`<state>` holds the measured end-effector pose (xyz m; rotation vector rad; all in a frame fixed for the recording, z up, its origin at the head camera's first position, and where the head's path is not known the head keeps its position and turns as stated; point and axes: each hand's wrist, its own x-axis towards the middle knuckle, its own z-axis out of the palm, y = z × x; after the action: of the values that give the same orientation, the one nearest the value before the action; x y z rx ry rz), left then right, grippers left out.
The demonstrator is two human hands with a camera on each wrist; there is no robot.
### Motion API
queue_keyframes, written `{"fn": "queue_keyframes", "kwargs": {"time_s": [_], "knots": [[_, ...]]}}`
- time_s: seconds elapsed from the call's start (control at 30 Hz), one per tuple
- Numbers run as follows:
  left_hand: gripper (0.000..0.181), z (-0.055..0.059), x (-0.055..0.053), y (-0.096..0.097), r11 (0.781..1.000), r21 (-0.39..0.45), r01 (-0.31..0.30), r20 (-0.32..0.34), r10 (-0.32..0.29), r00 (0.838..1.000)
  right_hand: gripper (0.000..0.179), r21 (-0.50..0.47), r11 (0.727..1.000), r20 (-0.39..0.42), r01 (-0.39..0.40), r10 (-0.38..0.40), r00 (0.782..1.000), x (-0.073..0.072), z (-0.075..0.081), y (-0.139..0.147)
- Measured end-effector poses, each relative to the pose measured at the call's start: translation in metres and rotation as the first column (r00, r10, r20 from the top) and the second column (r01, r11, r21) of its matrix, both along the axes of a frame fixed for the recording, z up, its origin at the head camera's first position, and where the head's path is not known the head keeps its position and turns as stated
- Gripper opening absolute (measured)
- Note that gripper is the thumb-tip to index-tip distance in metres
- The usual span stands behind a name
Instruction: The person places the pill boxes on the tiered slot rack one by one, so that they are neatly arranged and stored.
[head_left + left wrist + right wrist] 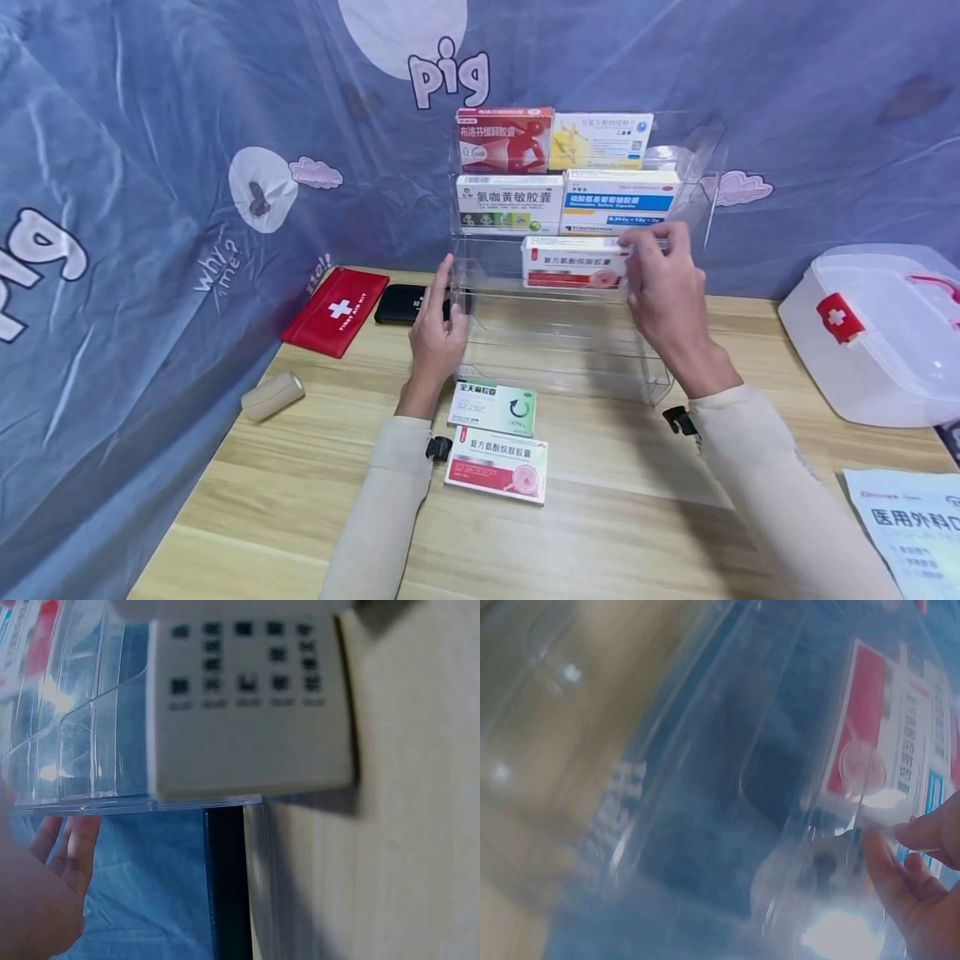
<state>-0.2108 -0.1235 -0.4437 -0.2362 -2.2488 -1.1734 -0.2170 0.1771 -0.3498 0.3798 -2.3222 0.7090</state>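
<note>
A clear plastic tiered rack point(555, 337) stands on the table. On its third tier sits a white and red medicine box point(573, 263), whose right end my right hand point(667, 292) pinches between thumb and fingers. In the right wrist view, that box point(862, 720) shows through clear plastic, fingertips at its end. My left hand point(438, 333) rests along the rack's left side, fingers straight. Higher tiers hold a red box point(504, 142), a yellow and white box point(600, 140), a white and green box point(510, 206) and a blue and white box point(621, 202).
A green and white medicine box point(492, 408) and another white and red one point(497, 467) lie before the rack. To the left are a red first aid pouch point(336, 312), a black case point(405, 304) and a beige roll point(273, 396). A white first aid case point(862, 350) stands right, near a packet point(903, 525).
</note>
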Motion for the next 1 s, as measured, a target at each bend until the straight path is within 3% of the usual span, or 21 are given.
{"fn": "queue_keyframes", "kwargs": {"time_s": [0.57, 0.83, 1.0], "knots": [[0.078, -0.001, -0.001, -0.002, 1.000, 0.008, 0.017, 0.014, -0.017, 1.000, 0.061, 0.048, 0.988, 0.147, -0.148, 0.139, 0.979, 0.002, -0.011, -0.050], [0.078, -0.003, 0.000, -0.002, 1.000, 0.014, 0.025, 0.019, -0.025, 0.999, 0.091, 0.119, 0.979, 0.263, -0.163, 0.127, 0.957, 0.009, -0.016, -0.058], [0.078, -0.002, -0.001, -0.002, 1.000, 0.015, 0.021, 0.003, -0.021, 1.000, 0.097, 0.108, 0.984, 0.267, -0.145, 0.111, 0.957, 0.017, -0.015, -0.057]]}}
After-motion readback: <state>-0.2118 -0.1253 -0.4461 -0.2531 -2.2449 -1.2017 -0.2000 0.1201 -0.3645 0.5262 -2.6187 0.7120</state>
